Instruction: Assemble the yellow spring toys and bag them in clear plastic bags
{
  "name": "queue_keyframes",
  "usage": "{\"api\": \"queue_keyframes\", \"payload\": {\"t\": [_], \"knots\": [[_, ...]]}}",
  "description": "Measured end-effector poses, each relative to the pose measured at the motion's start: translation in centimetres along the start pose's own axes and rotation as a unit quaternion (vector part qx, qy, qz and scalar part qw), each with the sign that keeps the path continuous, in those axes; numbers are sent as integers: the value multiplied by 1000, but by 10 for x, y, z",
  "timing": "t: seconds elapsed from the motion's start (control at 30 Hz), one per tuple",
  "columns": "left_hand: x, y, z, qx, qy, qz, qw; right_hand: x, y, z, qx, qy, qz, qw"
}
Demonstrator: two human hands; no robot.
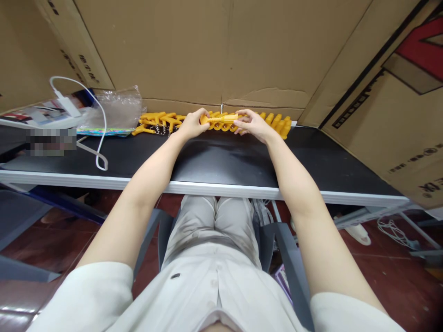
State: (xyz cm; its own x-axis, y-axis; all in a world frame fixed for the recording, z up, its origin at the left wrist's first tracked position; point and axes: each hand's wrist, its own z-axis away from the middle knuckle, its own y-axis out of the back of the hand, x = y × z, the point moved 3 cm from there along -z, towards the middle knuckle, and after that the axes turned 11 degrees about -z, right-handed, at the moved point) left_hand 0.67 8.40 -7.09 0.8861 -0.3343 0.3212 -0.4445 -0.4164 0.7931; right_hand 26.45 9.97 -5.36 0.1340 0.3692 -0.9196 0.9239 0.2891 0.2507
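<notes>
Both my hands reach to the far side of a black table. My left hand and my right hand are closed on the two ends of one yellow plastic piece, held level just above the table. Behind it lies a row of yellow rounded pieces, running to the right. Left of my left hand lies a heap of yellow branched pieces.
Cardboard sheets wall the back and right. A crumpled clear plastic bag, a white charger with cable and printed papers lie at the left. The table's pale front edge runs above my knees.
</notes>
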Motion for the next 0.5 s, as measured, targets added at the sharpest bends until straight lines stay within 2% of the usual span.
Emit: {"api": "queue_keyframes", "payload": {"t": [0.1,0.37,0.5], "knots": [[1,1,2,-3,-7,-1,1000,-1,0,0,10,10,6,1000],[9,1,3,1,-13,-17,1000,11,-5,-4,60,-65,-3,996],[7,0,1,-4,-7,-16,1000,13,-1,-7,44,-54,22,997]]}}
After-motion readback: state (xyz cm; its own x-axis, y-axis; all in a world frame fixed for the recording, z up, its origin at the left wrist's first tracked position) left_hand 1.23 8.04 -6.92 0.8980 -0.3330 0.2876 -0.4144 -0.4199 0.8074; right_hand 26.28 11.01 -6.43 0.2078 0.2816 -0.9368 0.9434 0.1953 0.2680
